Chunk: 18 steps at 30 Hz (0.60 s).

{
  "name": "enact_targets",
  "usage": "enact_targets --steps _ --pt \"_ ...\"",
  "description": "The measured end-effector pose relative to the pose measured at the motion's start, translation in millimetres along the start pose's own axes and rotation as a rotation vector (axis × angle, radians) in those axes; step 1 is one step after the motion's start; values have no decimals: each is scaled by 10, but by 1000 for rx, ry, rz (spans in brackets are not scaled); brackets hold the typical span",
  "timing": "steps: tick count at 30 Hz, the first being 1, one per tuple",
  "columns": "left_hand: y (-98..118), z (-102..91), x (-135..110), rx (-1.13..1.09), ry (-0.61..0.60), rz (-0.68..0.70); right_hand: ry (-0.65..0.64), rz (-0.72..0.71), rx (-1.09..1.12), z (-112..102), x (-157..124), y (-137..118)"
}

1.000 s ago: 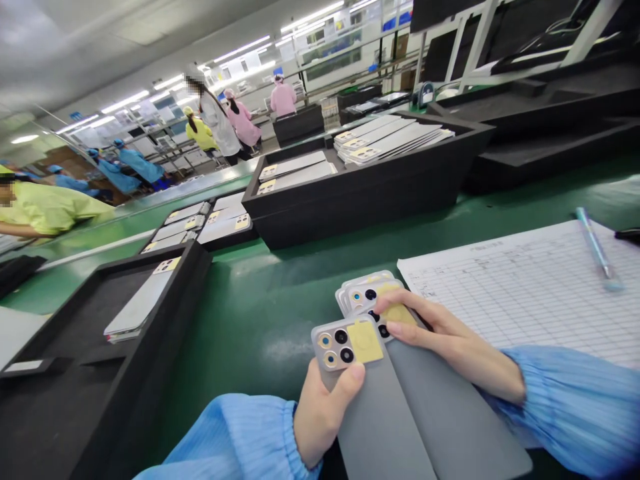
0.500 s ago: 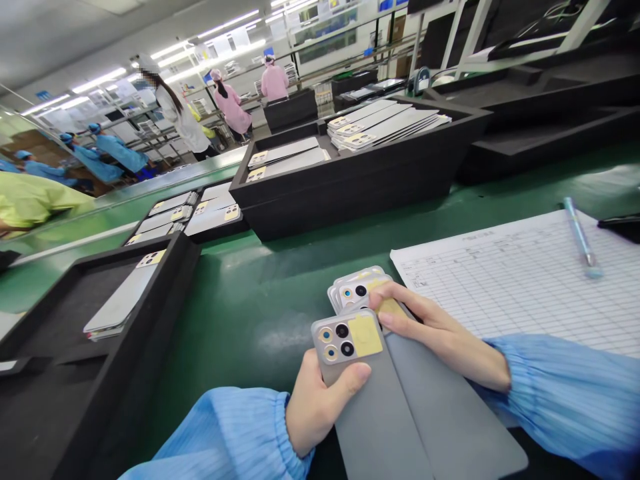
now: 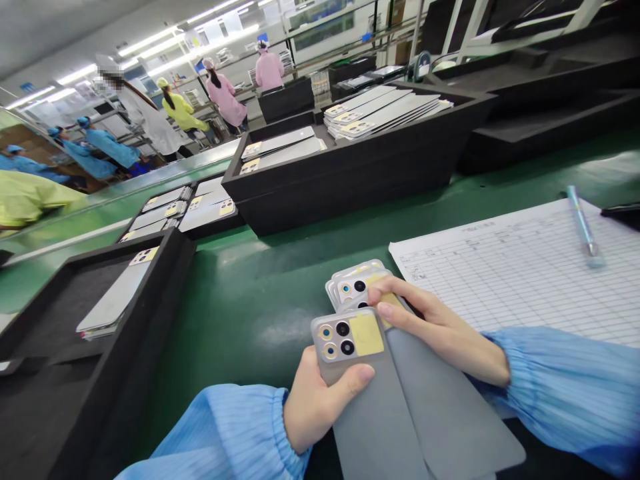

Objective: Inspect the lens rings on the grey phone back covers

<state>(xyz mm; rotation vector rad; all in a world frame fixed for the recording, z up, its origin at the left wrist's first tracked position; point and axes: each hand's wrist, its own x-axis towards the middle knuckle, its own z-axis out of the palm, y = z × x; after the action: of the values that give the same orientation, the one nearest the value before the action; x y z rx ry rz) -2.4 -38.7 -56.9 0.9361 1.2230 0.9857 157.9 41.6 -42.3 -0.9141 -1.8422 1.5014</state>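
My left hand (image 3: 325,403) grips a grey phone back cover (image 3: 375,413), its thumb flat on the face just below the camera block. That block has several round lens rings and a yellow sticker (image 3: 369,333). Beside and partly beneath it lies a second grey cover (image 3: 450,400), whose top end my right hand (image 3: 425,310) pinches between thumb and fingers near its yellow patch. More covers (image 3: 345,273) show fanned out behind the two, with their camera ends pointing away from me. The lower ends run out of view at the bottom.
A ruled paper form (image 3: 475,253) with a pen (image 3: 583,227) on it lies to the right. Black trays holding covers stand ahead (image 3: 350,193) and at left (image 3: 165,287). Several people in coloured smocks, one in pink (image 3: 225,93), are in the background.
The view has shifted slightly, so the trays and the background people sit a little differently. Both hands keep their grip, and the covers have hardly moved.
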Motion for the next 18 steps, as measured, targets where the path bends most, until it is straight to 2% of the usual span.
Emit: enact_targets --steps 3,5,10,13,18 --pt "-6 5 -15 -12 -26 -9 4 30 13 9 -4 3" --pt "-27 4 -39 -70 1 -49 -2 62 9 13 -7 9" --pt "-116 -34 -84 -279 140 -91 13 53 -39 23 -27 -3" --pt "-150 -60 -53 -295 223 -146 -24 34 -54 25 -43 -30" --pt "-118 -48 29 -222 387 -261 -101 94 -53 31 -56 -52"
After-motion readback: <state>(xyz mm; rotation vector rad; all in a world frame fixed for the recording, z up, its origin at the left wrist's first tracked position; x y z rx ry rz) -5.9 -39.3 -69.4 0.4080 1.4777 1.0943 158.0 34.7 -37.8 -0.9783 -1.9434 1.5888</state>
